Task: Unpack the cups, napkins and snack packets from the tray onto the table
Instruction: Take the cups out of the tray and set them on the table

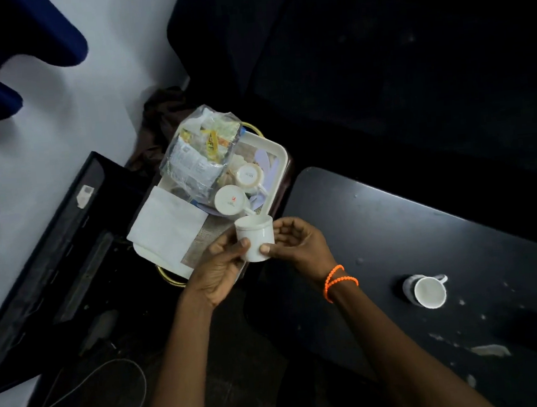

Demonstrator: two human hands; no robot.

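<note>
A white cup [256,236] is held between both hands just off the near corner of the white tray [280,152]. My left hand [220,266] grips its left side and my right hand [296,243], with orange bead bracelets at the wrist, grips its right side. On the tray lie two more white cups, one [249,175] behind the other [230,200], both upside down. A clear bag of snack packets [194,154] covers the tray's far left. Folded white napkins [165,228] rest at its near left. Another white cup [429,291] stands upright on the dark table [392,225].
The tray rests on a stand with a brass rim [169,277]. A black case [62,240] lies open at left, with cables [115,395] on the floor below. Dark seats fill the upper right. Blue chair parts [3,48] show at upper left. The table's surface is scuffed.
</note>
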